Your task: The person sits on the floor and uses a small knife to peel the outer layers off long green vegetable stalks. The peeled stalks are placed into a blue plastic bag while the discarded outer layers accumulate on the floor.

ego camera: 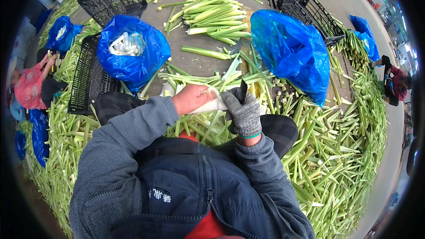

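My bare left hand (195, 99) grips a white stalk (212, 105) that looks like a trimmed leek or a wild-rice shoot. Its other end meets my right hand (241, 111), in a grey knit glove, at the middle of my lap. A black tool handle or blade (243, 90) sticks up from the gloved fist; which part it is, I cannot tell. Thin peel shows by my left fingers. Peeled white stalks (126, 44) lie in a blue plastic bag (132, 68) at the left. Beyond my hands lies a pile of unpeeled green stalks (215, 15).
A second blue bag (295, 49) stands at the right. Black plastic crates (84, 76) flank both bags. Heaps of green leaf scraps (332, 159) cover the floor on both sides. Co-workers sit at the far left (31, 83) and far right (396, 81).
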Action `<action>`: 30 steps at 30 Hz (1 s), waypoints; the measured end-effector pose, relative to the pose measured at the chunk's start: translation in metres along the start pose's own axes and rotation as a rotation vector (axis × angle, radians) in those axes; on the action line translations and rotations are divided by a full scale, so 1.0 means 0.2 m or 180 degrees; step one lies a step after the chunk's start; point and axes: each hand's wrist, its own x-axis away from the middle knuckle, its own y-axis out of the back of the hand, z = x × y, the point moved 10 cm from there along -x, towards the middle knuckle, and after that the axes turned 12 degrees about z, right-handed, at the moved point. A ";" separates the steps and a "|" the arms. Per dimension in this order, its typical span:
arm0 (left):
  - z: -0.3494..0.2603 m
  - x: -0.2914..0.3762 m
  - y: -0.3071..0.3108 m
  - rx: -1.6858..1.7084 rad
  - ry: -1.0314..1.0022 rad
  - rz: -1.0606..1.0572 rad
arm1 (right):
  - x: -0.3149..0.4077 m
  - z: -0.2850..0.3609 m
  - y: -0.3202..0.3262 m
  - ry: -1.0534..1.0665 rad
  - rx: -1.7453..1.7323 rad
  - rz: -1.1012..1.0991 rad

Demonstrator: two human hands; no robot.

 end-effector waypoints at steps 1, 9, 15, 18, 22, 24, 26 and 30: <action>0.07 0.01 -0.05 0.0796 0.0264 0.0230 | 0.01 0.03 -0.03 0.0117 0.0051 0.0235; -0.23 0.14 0.04 -0.1581 -0.0768 -0.1025 | -0.03 -0.13 0.08 -0.0132 -0.0447 -0.0135; -0.15 0.13 0.06 -0.0869 -0.0481 -0.0681 | -0.02 -0.13 0.03 -0.0052 -0.0646 0.0039; -0.09 0.10 0.23 -0.2342 -0.0469 -0.1330 | 0.05 -0.03 0.05 0.0267 -0.0210 -0.0189; 0.32 0.07 0.52 -0.2339 0.0800 -0.0798 | 0.04 -0.01 0.19 0.0345 -0.0633 -0.0343; 0.31 0.08 0.54 -0.2024 0.0917 -0.0831 | 0.03 -0.02 0.27 0.0344 -0.0841 -0.0441; 0.21 0.12 0.56 -0.1744 0.0786 -0.1176 | 0.00 -0.06 0.35 0.0353 -0.0999 -0.0481; -0.41 0.15 0.33 -0.3576 -0.0789 -0.1144 | -0.04 -0.15 0.46 0.0239 -0.1093 -0.0432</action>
